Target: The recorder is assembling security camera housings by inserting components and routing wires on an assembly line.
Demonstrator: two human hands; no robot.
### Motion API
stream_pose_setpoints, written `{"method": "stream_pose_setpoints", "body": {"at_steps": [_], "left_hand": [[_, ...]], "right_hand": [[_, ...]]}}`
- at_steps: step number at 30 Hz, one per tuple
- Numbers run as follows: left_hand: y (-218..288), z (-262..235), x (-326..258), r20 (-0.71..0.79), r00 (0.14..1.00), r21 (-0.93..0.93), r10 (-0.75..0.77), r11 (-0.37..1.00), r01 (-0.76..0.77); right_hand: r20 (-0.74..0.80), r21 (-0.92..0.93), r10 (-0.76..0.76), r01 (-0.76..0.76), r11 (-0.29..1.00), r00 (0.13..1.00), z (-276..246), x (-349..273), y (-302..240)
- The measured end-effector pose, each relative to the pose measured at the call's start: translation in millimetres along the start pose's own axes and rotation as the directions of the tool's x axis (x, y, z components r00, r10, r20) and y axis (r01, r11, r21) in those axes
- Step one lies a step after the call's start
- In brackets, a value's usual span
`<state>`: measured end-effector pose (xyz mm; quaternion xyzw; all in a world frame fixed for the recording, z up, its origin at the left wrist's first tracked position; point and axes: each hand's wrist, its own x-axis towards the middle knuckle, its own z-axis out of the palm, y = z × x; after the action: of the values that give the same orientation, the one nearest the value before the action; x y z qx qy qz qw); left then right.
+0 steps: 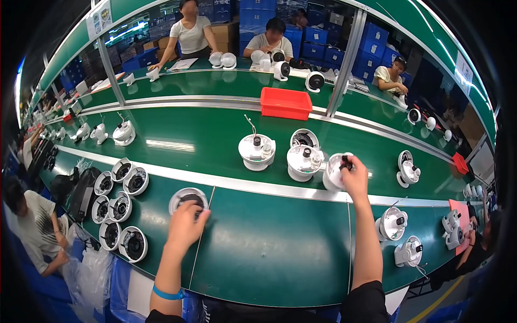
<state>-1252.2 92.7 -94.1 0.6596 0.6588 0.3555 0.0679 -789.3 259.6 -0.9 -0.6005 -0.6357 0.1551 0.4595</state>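
Observation:
My left hand point(187, 222) reaches over a round white camera cover point(173, 203) with a dark inside, its fingers curled down onto it. The cover lies on the near bench, and my fingers partly hide its middle. With thumb and fingers my right hand point(355, 178) grips the black lens part of a white camera unit point(332, 176) at the near edge of the green belt. Just left of that unit stands another white camera base point(301, 168) with an exposed board and black lens, with an open round cover point(305, 138) behind it. A similar base point(256, 156) with upright wires sits farther left.
Several round covers point(119, 206) cluster on the bench at left. Two camera units point(391, 226) point(406, 254) lie at right, and another point(407, 173) is on the belt. Beyond the belt are a red bin point(286, 103) and metal posts point(344, 70). Other people work across and beside.

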Motion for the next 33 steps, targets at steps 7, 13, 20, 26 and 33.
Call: {"method": "stream_pose_setpoints", "body": {"at_steps": [7,13,20,26,33], "left_hand": [[60.6,22.2,13.4,0.209,0.951,-0.193,0.230,0.963,-0.190],[61.0,39.3,33.2,-0.012,0.983,0.190,0.185,0.965,-0.180],[52.2,47.1,33.7,0.262,0.952,-0.047,-0.160,0.983,0.179],[30.5,62.1,35.1,0.467,0.862,-0.727,-0.200,0.468,0.502],[51.7,36.0,40.2,0.648,0.761,-0.686,-0.018,-0.448,0.573]], "right_hand": [[0.463,-0.047,-0.141,0.183,0.982,0.875,16.4,-76.5,-78.6],[0.564,-0.054,-0.277,0.369,0.928,0.778,35.6,-94.7,-96.4],[0.655,-0.162,-0.335,0.560,0.812,0.677,57.6,-115.7,-140.6],[0.534,-0.011,-0.537,0.641,0.768,0.653,81.5,-111.9,-123.9],[0.530,-0.002,-0.615,0.726,0.688,0.584,86.7,-112.2,-127.1]]}}
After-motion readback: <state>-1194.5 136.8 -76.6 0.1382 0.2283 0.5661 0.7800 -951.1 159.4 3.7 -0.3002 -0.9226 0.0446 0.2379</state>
